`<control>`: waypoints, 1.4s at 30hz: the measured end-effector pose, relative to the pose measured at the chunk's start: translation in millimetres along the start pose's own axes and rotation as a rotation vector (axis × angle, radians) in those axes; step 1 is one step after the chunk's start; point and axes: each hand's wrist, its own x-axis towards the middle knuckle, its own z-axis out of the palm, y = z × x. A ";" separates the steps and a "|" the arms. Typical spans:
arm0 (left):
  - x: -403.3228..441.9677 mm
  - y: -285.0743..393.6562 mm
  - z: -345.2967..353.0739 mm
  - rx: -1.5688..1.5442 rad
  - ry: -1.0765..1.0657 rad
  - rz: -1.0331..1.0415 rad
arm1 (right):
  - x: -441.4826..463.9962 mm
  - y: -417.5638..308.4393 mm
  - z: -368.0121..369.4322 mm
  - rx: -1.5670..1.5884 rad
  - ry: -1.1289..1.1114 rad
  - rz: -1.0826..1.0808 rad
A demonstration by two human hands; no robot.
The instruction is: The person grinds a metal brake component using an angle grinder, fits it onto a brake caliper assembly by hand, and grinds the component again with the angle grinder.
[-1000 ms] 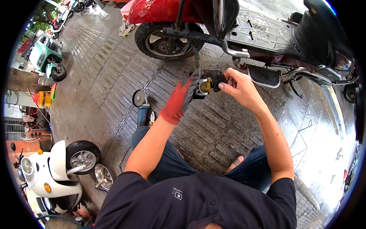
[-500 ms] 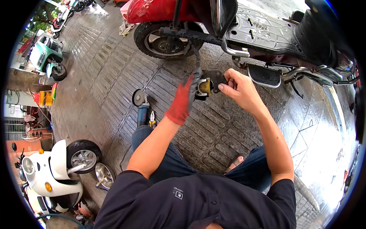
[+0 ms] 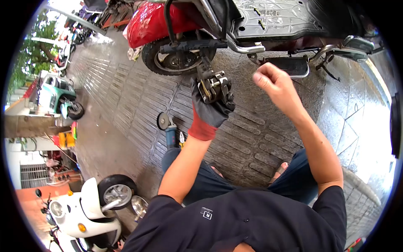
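Observation:
My left hand [image 3: 210, 111] wears a black and red work glove and is wrapped around a brake caliper [image 3: 215, 88]. Silvery pins and a yellowish-brown inner edge show on the caliper; the palm hides its underside. It is held just in front of a scooter's rear wheel [image 3: 176, 61], and a dark arm or hose [image 3: 205, 65] runs from the wheel towards it. To the right, apart from the caliper, my bare right hand [image 3: 275, 84] hangs in the air with its fingers curled in. Nothing shows between thumb and fingers.
A red and black scooter [image 3: 163, 25] stands across the top. On the wet paving lie an angle grinder [image 3: 170, 130] and yellow-handled pliers [image 3: 181, 139], near my left knee. A white scooter [image 3: 84, 214] is at lower left, a green scooter [image 3: 54, 94] farther off.
My right hand has come off the dark plate at the caliper and moved up and right. My left hand has turned the caliper, so its pins now face up. The view has shifted.

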 end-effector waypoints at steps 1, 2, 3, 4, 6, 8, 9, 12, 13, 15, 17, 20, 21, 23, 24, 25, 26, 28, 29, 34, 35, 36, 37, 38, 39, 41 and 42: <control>0.5 -0.3 -2.9 -0.008 0.031 0.025 | -5.7 -4.2 4.5 -0.065 -0.018 -0.024; 1.2 -2.0 -5.9 -0.020 0.060 0.052 | -9.4 -9.5 8.0 -0.096 -0.042 -0.029; 1.2 -6.0 -9.2 0.100 -0.010 0.118 | -11.6 -12.5 12.1 -0.143 -0.050 -0.090; 4.7 -8.1 -19.8 0.105 -0.014 0.110 | -13.3 -14.8 15.5 -0.193 -0.062 -0.148; 10.1 -14.1 -27.7 0.330 0.065 0.260 | -16.0 -17.3 20.4 -0.364 -0.054 -0.194; 12.5 -21.4 -15.5 0.391 0.140 0.347 | -17.5 -15.3 27.2 -0.435 0.014 -0.258; 12.4 -20.7 -11.6 0.294 0.116 0.310 | -16.7 -13.1 30.9 -0.452 0.037 -0.259; 13.2 -24.8 -18.4 0.285 0.020 0.276 | -17.4 -13.1 36.6 -0.452 0.076 -0.211; 13.7 -27.6 -17.2 0.351 0.034 0.307 | -17.1 -13.1 37.1 -0.451 0.098 -0.191; 16.3 -31.8 -17.5 0.417 0.046 0.332 | -16.6 -12.6 36.8 -0.453 0.110 -0.168; 21.2 -32.9 -20.4 0.487 0.156 0.374 | -15.1 -13.3 36.9 -0.455 0.120 -0.150; 22.9 -31.9 -13.2 0.415 0.157 0.319 | -14.0 -12.2 36.3 -0.476 0.152 -0.151; 22.6 -31.4 -9.6 0.414 0.156 0.318 | -13.0 -11.0 35.9 -0.475 0.142 -0.132; 21.0 -30.3 -3.9 0.231 0.149 0.237 | -12.3 -10.5 36.0 -0.475 0.132 -0.115; 20.7 -29.9 -6.6 0.231 0.150 0.239 | -12.4 -10.7 36.5 -0.457 0.136 -0.102; 20.3 -29.4 -11.8 0.287 0.077 0.267 | -12.2 -10.8 37.1 -0.439 0.138 -0.091; 19.8 -29.3 -15.8 0.343 0.004 0.296 | -12.0 -10.0 37.4 -0.439 0.133 -0.092; 18.3 -29.2 -19.8 0.331 0.051 0.305 | -11.8 -7.1 37.9 -0.478 0.166 -0.136; 17.1 -29.2 -21.3 0.320 0.096 0.312 | -11.2 -4.3 38.7 -0.479 0.156 -0.139; 17.6 -33.0 -8.1 0.344 0.115 0.338 | -8.8 -0.4 36.6 -0.406 0.102 -0.080; 16.0 -34.5 -8.5 0.340 0.134 0.333 | -9.2 -0.9 36.9 -0.389 0.106 -0.083; 14.3 -35.1 -1.6 0.334 0.153 0.330 | -8.6 -0.1 37.6 -0.370 0.108 -0.088; 12.4 -33.1 -0.5 0.367 0.164 0.282 | -8.1 1.7 37.1 -0.348 0.094 -0.052; 14.1 -34.2 2.9 0.437 0.179 0.305 | -7.4 3.6 36.7 -0.330 0.078 -0.016; 13.5 -33.4 1.6 0.453 0.155 0.302 | -8.0 4.4 37.9 -0.314 0.096 -0.025; 12.8 -30.4 2.0 0.452 0.126 0.337 | -7.6 7.9 36.7 -0.184 0.047 0.033; 12.2 -29.3 4.4 0.526 0.144 0.335 | -7.7 10.0 36.9 -0.092 0.033 0.074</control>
